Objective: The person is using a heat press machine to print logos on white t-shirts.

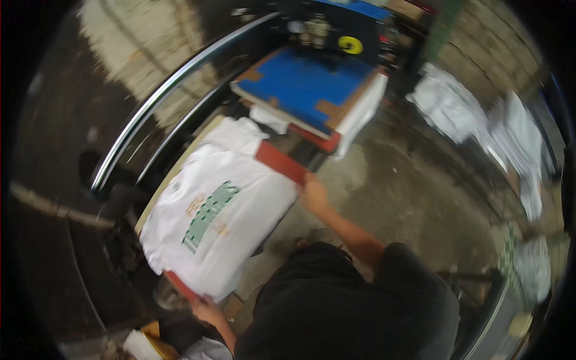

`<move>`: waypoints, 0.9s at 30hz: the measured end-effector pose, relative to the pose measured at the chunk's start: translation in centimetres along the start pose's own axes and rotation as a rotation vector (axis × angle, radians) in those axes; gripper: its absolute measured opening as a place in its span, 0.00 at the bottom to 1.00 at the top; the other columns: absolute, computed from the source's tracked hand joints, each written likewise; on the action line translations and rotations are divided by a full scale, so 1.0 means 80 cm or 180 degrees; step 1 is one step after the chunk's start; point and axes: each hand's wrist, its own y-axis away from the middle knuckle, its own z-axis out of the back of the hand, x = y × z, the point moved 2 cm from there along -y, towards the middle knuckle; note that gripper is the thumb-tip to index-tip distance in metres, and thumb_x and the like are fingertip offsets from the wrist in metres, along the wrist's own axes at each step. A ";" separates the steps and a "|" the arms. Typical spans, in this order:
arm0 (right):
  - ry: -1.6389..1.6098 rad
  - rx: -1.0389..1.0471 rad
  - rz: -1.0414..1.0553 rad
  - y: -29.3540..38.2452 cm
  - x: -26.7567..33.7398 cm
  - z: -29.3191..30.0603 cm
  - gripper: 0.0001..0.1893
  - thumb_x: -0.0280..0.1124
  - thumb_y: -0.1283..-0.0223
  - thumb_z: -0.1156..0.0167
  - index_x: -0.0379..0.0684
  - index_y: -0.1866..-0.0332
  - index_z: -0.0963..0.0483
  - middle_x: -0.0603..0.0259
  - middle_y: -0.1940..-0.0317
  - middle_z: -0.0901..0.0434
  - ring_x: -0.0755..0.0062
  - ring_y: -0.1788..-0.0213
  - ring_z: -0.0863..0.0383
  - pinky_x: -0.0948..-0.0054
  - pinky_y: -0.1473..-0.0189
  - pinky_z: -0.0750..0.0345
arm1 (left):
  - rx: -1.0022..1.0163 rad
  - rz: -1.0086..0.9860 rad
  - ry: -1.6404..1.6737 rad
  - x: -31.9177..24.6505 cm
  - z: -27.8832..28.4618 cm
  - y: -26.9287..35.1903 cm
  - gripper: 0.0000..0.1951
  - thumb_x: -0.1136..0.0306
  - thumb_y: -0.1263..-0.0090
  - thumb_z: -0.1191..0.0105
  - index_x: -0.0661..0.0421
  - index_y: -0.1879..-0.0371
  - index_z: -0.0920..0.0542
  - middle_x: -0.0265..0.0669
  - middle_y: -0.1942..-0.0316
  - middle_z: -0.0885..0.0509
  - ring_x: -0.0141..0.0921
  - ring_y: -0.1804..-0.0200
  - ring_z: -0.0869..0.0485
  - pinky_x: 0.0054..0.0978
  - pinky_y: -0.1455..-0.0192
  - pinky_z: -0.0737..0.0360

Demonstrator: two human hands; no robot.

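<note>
A white T-shirt lies stretched over a flat board, with green and tan printed lettering across its front. Red edges of the board show at both sides of the shirt. My right hand grips the near corner of the red edge on the far side, close to the shirt's hem. At the opposite near corner, my left hand holds the other red edge. Some finger detail is blurred.
Beyond the shirt stands a blue screen frame with brown tape, over another white garment. Chrome rails curve along the left. White garments are piled at the right. A yellow tape roll sits at the back.
</note>
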 end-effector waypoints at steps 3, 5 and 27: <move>-0.0328 0.0116 -0.0398 -0.002 0.002 0.015 0.20 0.38 0.48 0.43 0.35 0.56 0.37 0.44 0.65 0.24 0.45 0.66 0.21 0.56 0.63 0.24 | 0.0223 0.0706 0.0925 0.004 -0.003 0.007 0.11 0.65 0.37 0.50 0.62 0.67 0.30 0.49 0.71 0.23 0.47 0.68 0.24 0.39 0.64 0.29; -0.0695 0.0397 -0.0640 0.001 0.001 0.027 0.17 0.37 0.48 0.41 0.36 0.65 0.38 0.54 0.76 0.23 0.59 0.80 0.21 0.64 0.77 0.26 | 0.0046 0.0635 0.1071 0.001 0.000 0.016 0.11 0.65 0.35 0.53 0.62 0.66 0.32 0.49 0.70 0.24 0.46 0.67 0.24 0.38 0.63 0.30; 0.2181 -0.2177 0.1050 -0.305 -0.074 0.366 0.24 0.22 0.54 0.45 0.41 0.47 0.34 0.58 0.49 0.29 0.55 0.46 0.31 0.62 0.46 0.31 | 0.0285 -0.0738 0.0345 -0.149 -0.067 -0.060 0.28 0.60 0.35 0.53 0.44 0.35 0.41 0.40 0.33 0.44 0.40 0.31 0.47 0.52 0.35 0.54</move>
